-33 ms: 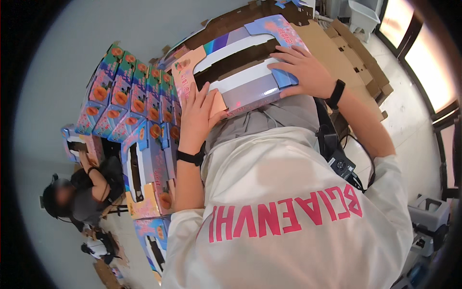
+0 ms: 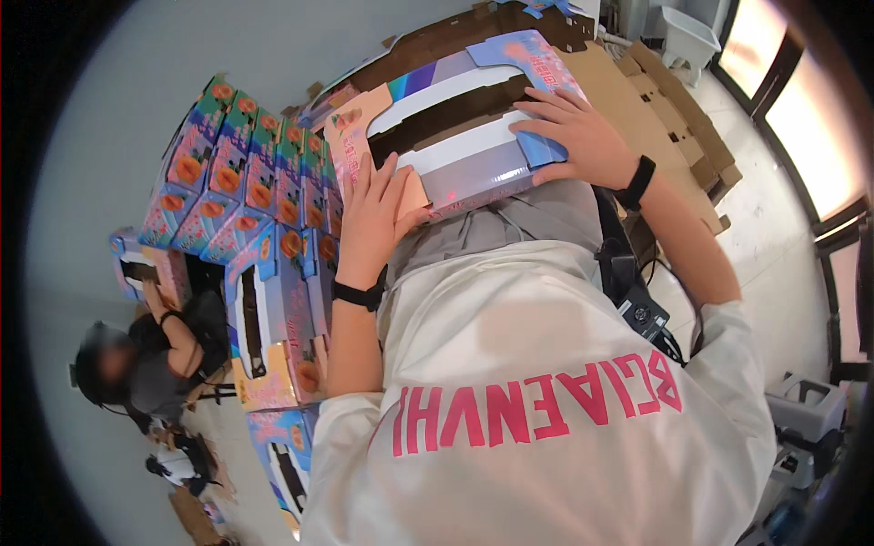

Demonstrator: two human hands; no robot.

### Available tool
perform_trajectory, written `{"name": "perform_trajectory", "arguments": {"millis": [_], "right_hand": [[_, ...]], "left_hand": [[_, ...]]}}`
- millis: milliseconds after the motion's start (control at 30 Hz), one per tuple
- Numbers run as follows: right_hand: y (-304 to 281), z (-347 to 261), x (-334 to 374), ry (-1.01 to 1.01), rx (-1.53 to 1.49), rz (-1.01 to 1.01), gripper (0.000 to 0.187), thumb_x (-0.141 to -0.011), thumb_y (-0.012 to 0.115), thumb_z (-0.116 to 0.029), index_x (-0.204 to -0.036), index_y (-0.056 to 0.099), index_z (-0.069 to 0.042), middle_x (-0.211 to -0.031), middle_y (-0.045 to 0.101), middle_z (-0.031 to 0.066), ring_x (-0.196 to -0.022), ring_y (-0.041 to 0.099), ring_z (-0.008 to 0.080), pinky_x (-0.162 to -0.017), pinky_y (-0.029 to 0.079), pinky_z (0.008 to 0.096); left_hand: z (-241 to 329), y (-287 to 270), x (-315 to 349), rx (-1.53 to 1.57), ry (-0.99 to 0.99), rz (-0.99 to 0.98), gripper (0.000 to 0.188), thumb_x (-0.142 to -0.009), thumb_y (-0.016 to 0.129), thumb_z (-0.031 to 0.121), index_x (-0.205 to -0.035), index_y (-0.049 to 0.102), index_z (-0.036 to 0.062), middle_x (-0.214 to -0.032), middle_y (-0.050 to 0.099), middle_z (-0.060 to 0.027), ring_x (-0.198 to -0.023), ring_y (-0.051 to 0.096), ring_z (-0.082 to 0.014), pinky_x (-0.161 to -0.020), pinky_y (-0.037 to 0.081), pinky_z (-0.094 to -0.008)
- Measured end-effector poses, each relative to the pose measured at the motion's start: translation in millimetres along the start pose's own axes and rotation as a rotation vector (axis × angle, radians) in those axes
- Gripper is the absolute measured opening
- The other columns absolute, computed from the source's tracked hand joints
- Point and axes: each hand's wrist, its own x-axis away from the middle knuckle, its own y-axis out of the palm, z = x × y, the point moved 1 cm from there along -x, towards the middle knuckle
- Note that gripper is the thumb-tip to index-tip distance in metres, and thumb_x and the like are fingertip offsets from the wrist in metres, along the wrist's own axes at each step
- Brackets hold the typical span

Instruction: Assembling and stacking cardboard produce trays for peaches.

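A printed cardboard carton (image 2: 473, 187) in blue, pink and peach lies in front of my waist. Its top has a long opening with white edges and a dark brown inside. My left hand (image 2: 375, 214) lies on the peach corner flap (image 2: 350, 123), fingers stretched forward, thumb toward the near edge. Over the blue corner at the right end, my right hand (image 2: 578, 136) is spread, with its fingertips by the opening and its thumb near the front edge. Both hands touch the carton with fingers apart. What lies inside the carton is too dark to tell.
Similar cartons (image 2: 218, 173) stand stacked at the left, with more (image 2: 273, 318) below them. A person (image 2: 168, 359) sits beyond, one hand at another carton (image 2: 141, 271). Flat brown cardboard (image 2: 628, 118) lies at the far right. A white tub (image 2: 687, 41) stands near the glass doors.
The view has shifted very slightly. Both hands keep their places on the carton.
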Motion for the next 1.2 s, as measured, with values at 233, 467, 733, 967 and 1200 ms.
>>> {"name": "perform_trajectory", "arguments": {"millis": [233, 467, 733, 967, 1200], "right_hand": [[5, 0, 9, 0.033, -0.041, 0.034, 0.076, -0.088, 0.075, -0.065, -0.144, 0.065, -0.014, -0.157, 0.061, 0.0069, -0.153, 0.048, 0.0292, -0.131, 0.029, 0.0555], [-13, -10, 17, 0.13, -0.272, -0.009, 0.073, -0.089, 0.077, -0.06, -0.145, 0.064, -0.013, -0.145, 0.067, 0.0102, -0.14, 0.058, 0.0316, -0.13, 0.027, 0.0602], [-50, 1, 13, 0.057, -0.394, -0.133, 0.071, -0.092, 0.082, -0.047, -0.15, 0.062, -0.013, -0.146, 0.067, 0.0126, -0.14, 0.06, 0.0327, -0.129, 0.031, 0.056], [-23, 98, -82, 0.172, -0.302, -0.09, 0.077, -0.095, 0.083, -0.045, -0.157, 0.056, -0.008, -0.154, 0.061, 0.0167, -0.144, 0.055, 0.0349, -0.123, 0.041, 0.041], [25, 127, -112, 0.329, -0.545, -0.294, 0.08, -0.087, 0.089, -0.048, -0.152, 0.063, -0.01, -0.144, 0.065, 0.016, -0.122, 0.063, 0.0289, -0.108, 0.05, 0.0374]], "left_hand": [[-2, 1, 4, -0.098, 0.06, 0.039, 0.068, -0.091, 0.079, 0.035, -0.152, 0.059, 0.0107, -0.168, 0.048, -0.007, -0.159, 0.035, -0.0425, -0.128, 0.035, -0.0543], [5, -13, 12, 0.283, -0.069, 0.064, 0.075, -0.092, 0.075, 0.053, -0.15, 0.059, 0.0075, -0.157, 0.058, -0.0111, -0.156, 0.039, -0.0439, -0.128, 0.032, -0.0592], [-15, -42, -1, 0.418, 0.005, 0.0, 0.077, -0.092, 0.08, 0.035, -0.157, 0.053, 0.0052, -0.16, 0.054, -0.0195, -0.157, 0.041, -0.0413, -0.128, 0.034, -0.0493], [-116, -23, -120, 0.134, 0.092, -0.009, 0.083, -0.087, 0.088, 0.044, -0.151, 0.058, 0.0012, -0.136, 0.067, -0.0205, -0.129, 0.063, -0.0361, -0.108, 0.051, -0.0445], [-124, 13, -145, 0.38, -0.17, -0.229, 0.078, -0.084, 0.092, 0.042, -0.146, 0.065, 0.0036, -0.105, 0.071, -0.0111, -0.097, 0.067, -0.0237, -0.084, 0.053, -0.0375]]}}
